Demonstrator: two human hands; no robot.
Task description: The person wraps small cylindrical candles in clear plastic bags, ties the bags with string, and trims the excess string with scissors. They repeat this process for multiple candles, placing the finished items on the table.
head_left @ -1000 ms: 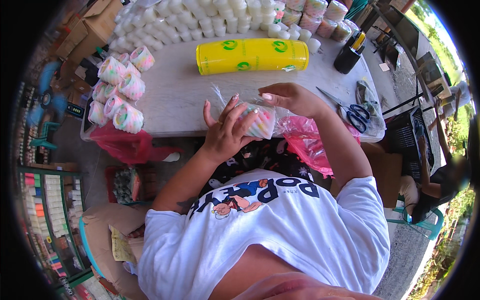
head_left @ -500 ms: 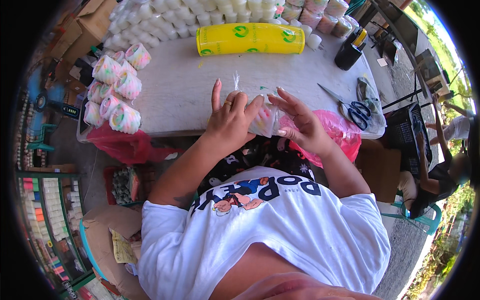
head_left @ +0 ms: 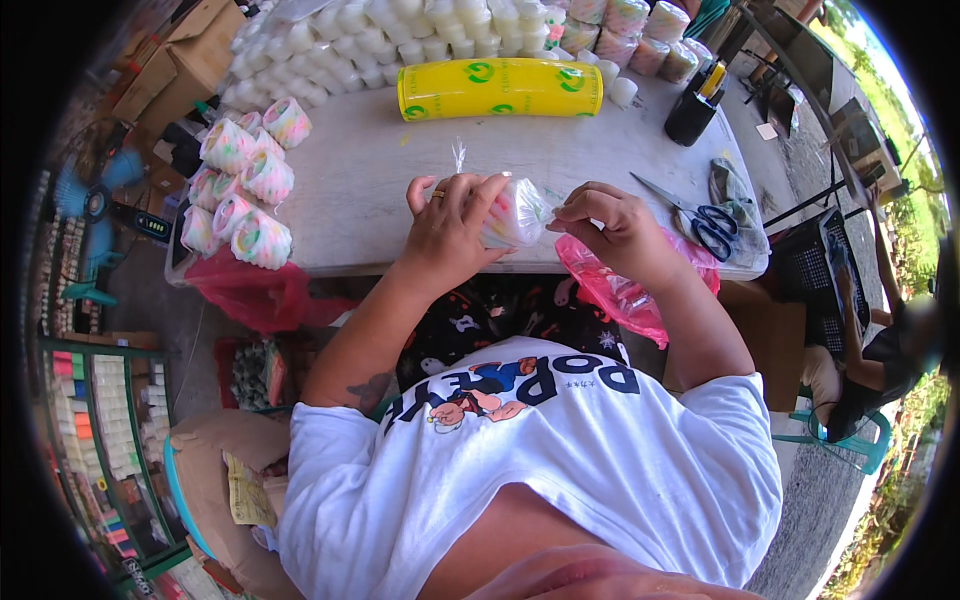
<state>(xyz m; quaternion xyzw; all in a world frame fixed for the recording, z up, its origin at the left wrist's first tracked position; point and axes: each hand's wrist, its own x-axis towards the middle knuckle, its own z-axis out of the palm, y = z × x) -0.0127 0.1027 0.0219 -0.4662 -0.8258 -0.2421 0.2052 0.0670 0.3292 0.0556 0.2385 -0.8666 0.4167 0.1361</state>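
The wrapped bundle (head_left: pixel 518 218) is above the near edge of the tabletop (head_left: pixel 350 200); the left hand (head_left: pixel 455 220) grasps it, and the right hand (head_left: pixel 610 222) pinches its clear film (head_left: pixel 549 204). A pink bag (head_left: pixel 610 285) lies partly under the right forearm. Scissors (head_left: pixel 692 211) lie farther right, a yellow roll (head_left: pixel 500 92) beyond, before stacked white cups (head_left: pixel 350 50).

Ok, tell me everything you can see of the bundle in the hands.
The bundle is rounded, whitish with pink tints, in shiny, clear film. It is held by the front edge of the table; whether it touches the top is unclear. The left hand grips and partly hides it; the right hand pinches film at its right end. A wisp of film shows beyond the left hand.
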